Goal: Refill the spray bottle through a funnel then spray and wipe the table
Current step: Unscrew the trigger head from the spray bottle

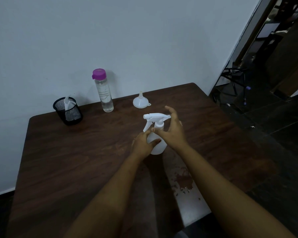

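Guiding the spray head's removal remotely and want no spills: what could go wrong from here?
1. The left hand holds the spray bottle only low on its body while the right hand is at the head; a hard twist might tip it.
2. The funnel stands spout-up just beyond the right hand and could be knocked.
3. The tall water bottle looks easy to topple when reached for.

One spray bottle, one water bottle, one funnel, one mesh cup.
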Motion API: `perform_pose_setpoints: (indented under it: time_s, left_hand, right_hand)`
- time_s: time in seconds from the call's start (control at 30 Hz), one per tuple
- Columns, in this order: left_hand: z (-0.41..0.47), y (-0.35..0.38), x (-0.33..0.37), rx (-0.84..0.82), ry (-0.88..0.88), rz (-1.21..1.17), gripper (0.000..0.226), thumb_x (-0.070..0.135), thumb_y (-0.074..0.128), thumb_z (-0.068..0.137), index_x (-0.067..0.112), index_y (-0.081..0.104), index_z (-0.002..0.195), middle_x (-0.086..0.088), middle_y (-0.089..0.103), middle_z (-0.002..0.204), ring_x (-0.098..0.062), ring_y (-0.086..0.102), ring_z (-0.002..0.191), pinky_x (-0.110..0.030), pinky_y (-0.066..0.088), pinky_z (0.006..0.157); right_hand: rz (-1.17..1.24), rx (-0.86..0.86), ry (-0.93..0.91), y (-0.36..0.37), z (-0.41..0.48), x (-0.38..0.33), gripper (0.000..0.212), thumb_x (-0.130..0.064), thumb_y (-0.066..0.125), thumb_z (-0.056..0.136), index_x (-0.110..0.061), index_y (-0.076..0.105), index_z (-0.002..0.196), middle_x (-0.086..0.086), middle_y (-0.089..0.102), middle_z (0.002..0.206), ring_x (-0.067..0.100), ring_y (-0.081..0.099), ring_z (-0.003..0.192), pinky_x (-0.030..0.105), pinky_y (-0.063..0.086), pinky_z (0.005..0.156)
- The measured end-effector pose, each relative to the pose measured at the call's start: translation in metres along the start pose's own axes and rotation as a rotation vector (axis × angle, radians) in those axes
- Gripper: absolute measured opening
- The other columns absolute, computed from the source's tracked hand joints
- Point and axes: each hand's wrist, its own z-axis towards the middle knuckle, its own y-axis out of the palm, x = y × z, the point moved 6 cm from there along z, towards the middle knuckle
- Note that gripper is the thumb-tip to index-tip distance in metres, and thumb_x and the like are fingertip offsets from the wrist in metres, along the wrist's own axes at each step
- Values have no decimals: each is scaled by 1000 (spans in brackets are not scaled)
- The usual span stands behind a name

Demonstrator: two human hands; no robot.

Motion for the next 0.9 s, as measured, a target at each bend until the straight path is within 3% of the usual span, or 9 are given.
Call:
perform_pose_setpoints:
  time_s: [0.2,0.3,0.4,0.6,0.67,0.8,0.9]
  left_hand:
    - [0,1,1,-21,7,22,66,47,62,82,27,41,141,-3,51,140,-23,46,129,-46,41,105]
    - [2,1,-1,-21,4,36,79,66,52,71,31,40,140,-2,53,137,-23,48,127,-47,43,103]
    - [2,2,-1,-23,8,25,80,68,50,67,32,41,139,1,53,137,-20,49,126,-46,43,103]
    - [3,3,-4,-4,-7,18,77,72,50,65,32,47,131,5,57,132,-17,52,121,-47,45,100]
    - [2,2,-1,-15,9,23,71,62,55,72,32,44,135,3,54,136,-19,49,125,-47,43,102]
    - [4,2,-2,-18,15,36,71,59,56,75,32,42,138,2,53,138,-18,48,127,-47,42,104]
    - [2,2,-1,-22,-2,38,73,61,54,74,30,42,138,0,54,136,-20,49,125,-47,42,103]
  right_hand:
    - [-131,70,34,0,6,-4,70,-32,79,72,-26,40,130,-3,58,122,21,56,113,50,45,97]
    - [20,-36,1,0,4,-4,62,-19,73,79,-24,40,131,-5,55,121,17,55,113,46,47,99]
    - [190,-134,3,1,0,-1,63,-9,70,81,-22,38,134,-10,51,118,8,54,109,34,51,96]
    - [-10,15,18,6,5,-2,71,-28,81,69,-25,44,129,-3,53,125,15,53,114,37,49,93]
    - [-10,23,11,5,8,-6,64,-22,81,70,-20,48,126,1,57,122,17,56,111,30,52,88]
    - [37,-35,-6,-2,6,-13,52,-9,75,76,-15,52,123,-6,57,112,7,55,98,0,43,67]
    - [102,-52,-36,-8,5,-19,48,-5,71,79,-15,52,122,-9,56,108,5,55,96,0,44,71]
